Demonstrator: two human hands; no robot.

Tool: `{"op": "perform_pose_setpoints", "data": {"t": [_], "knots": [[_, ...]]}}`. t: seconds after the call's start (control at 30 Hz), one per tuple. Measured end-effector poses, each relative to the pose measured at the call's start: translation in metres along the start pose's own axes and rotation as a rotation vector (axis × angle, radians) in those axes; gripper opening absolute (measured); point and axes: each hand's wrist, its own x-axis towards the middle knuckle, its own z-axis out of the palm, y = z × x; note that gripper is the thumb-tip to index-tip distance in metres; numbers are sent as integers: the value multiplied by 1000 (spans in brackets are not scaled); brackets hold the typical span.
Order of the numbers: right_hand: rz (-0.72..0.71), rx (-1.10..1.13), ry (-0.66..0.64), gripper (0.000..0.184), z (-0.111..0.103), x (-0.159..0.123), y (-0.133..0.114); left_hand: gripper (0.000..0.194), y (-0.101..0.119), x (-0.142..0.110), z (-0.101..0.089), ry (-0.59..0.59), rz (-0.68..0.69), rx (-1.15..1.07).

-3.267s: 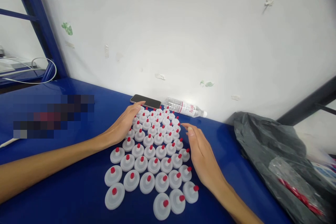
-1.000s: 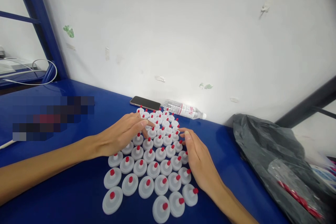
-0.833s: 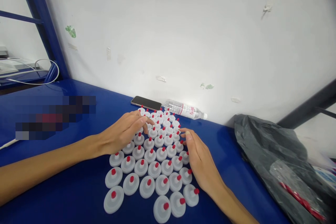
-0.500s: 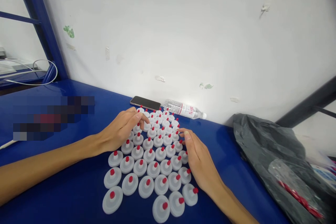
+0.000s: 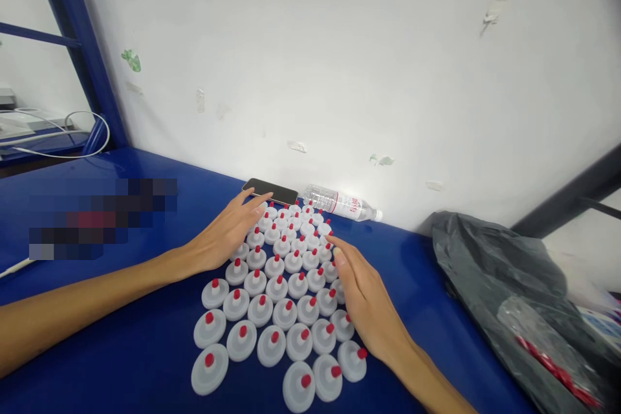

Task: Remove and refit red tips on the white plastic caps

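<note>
Our left hand (image 5: 226, 233) has straightened its fingers since half a second ago, when they were bent down among the pieces; they now reach out toward the far side of the group. Our right hand (image 5: 369, 288) has shifted slightly inward over the near edge of its side.

We record the left hand as open, palm down, fingers extended and spread. We find the right hand open as well, fingers stretched together, thumb alongside, palm turned inward.

Between the two hands, and continuing below them toward us, lie the round white plastic discs with red cylindrical tips (image 5: 284, 314), set close together in loose rows with the tips upward. Discs beside the left palm and under the right fingers are partly covered; we cannot tell whether either hand presses on them.

Just beyond the left fingertips lies a flat black rectangular phone (image 5: 281, 193). The fingertips overlap its near edge in view; contact cannot be confirmed. Right of the phone, beyond both hands, a clear plastic bottle with a white cap and a red-and-white label (image 5: 347, 205) lies on its side on the glossy blue tabletop (image 5: 121, 362). Well to the right of the right hand we note a dark grey plastic bag (image 5: 490, 272).
</note>
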Motion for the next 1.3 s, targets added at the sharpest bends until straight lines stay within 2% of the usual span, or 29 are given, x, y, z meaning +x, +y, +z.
{"op": "perform_pose_setpoints", "data": {"t": [0.07, 0.23, 0.47, 0.73, 0.87, 1.03, 1.3], "knots": [[-27, -41, -22, 60, 1, 0, 0, 74, 0, -2, 2, -48, 17, 23], [-36, -88, -30, 39, 1, 2, 3, 82, 1, -6, 4, -93, 60, 63], [-73, -64, 44, 25, 0, 3, 4, 75, 0, -3, 4, -46, 86, 47], [-101, -85, 111, 23, -1, 5, 3, 61, 11, -5, -3, 33, 172, 26], [-160, -21, 187, 24, -4, 4, -2, 49, 18, -6, -7, 98, 268, 31], [-210, 7, 275, 23, -9, 3, -12, 20, 27, -5, -10, 200, 426, 84], [-245, 37, 296, 18, -12, -2, -18, 16, 43, -14, -15, 259, 729, 109]]}}
